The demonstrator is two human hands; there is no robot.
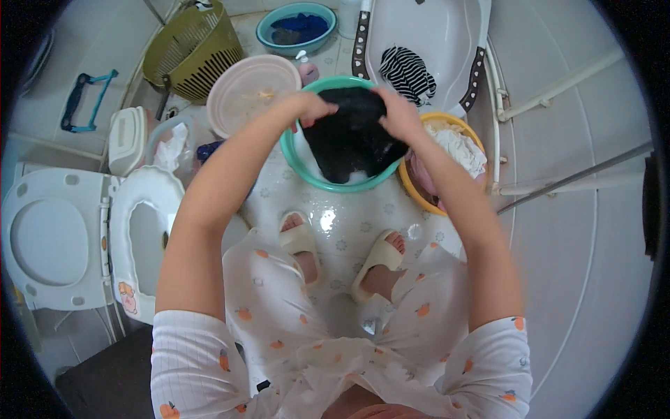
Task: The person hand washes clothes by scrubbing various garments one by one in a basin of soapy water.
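A wet black garment [352,133] is spread between my two hands over a green plastic basin [335,186]. Pale suds show in the basin below the cloth's left and lower edges. My left hand [314,108] grips the upper left edge of the garment. On its upper right edge, my right hand [399,114] pinches the fabric. The lower part of the cloth hangs into the basin, and what lies beneath it is hidden.
An orange basin [405,183] with white and pink laundry touches the green one. Behind stand a white tub [424,31] holding a striped cloth [408,75], a pump bottle [309,72], a pink basin [214,112], a blue basin [261,39] and an olive basket [193,57]. A toilet [128,220] is left.
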